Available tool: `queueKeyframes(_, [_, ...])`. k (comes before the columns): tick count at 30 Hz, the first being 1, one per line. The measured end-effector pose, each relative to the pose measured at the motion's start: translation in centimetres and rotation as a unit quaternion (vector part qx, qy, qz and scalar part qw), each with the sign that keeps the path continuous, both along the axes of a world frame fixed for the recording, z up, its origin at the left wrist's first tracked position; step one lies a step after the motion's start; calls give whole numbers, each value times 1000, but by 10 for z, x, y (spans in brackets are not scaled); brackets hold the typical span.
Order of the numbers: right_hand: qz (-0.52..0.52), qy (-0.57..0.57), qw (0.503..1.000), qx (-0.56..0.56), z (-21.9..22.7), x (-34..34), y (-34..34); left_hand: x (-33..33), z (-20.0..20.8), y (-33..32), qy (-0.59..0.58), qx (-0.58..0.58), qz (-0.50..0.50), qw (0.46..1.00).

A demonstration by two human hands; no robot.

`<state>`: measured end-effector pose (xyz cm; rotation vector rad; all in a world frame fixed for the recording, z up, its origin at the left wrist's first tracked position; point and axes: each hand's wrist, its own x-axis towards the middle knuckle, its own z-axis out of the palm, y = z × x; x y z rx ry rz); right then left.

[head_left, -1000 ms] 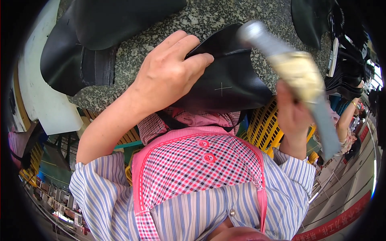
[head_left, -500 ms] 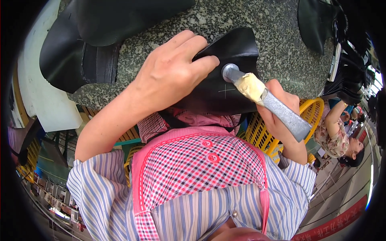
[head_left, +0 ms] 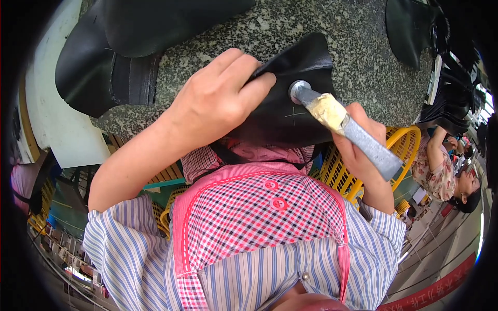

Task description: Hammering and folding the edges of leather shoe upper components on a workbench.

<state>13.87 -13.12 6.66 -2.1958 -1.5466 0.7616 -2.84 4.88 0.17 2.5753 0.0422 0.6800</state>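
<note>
A black leather piece (head_left: 264, 119), marked with a pale cross, lies at the near edge of the speckled stone slab (head_left: 202, 70). Its left edge is pinched between the thumb and curled fingers of my left hand (head_left: 218, 96), and that edge bends upward. My right hand (head_left: 369, 127) is closed round the handle of a hammer (head_left: 371, 147), mostly hidden under the metal head. Yellowish tape wraps the head's middle. The hammer's round face is over the leather, right of my left hand; whether it touches cannot be made out.
More black leather pieces (head_left: 83, 72) lie at the slab's left, and another (head_left: 407, 31) at its far right. Yellow plastic baskets (head_left: 410, 137) stand below the slab's near edge. A white board (head_left: 57, 109) borders the left side. A seated person (head_left: 441, 166) is off to the right.
My left hand has shifted slightly left and nearer, drawing the pinched leather edge up a little. The hammer and my right hand stay almost where they were.
</note>
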Motion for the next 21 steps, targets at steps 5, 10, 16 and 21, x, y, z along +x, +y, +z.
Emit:
queueKeyframes(5, [-9, -72, 985, 155, 14, 6, 20, -2, 8, -7, 72, -114, 85, 987])
queueKeyframes(10, [46, -84, 995, 23, 7, 4, 36, 3, 10, -11, 72, -141, 124, 980])
queueKeyframes(16, [38, -40, 998, -9, 6, -3, 29, -2, 5, -15, 39, -137, 148, 979])
queueKeyframes(21, [48, -13, 999, -7, -1, -4, 6, -7, 2, -8, 30, -110, 93, 989])
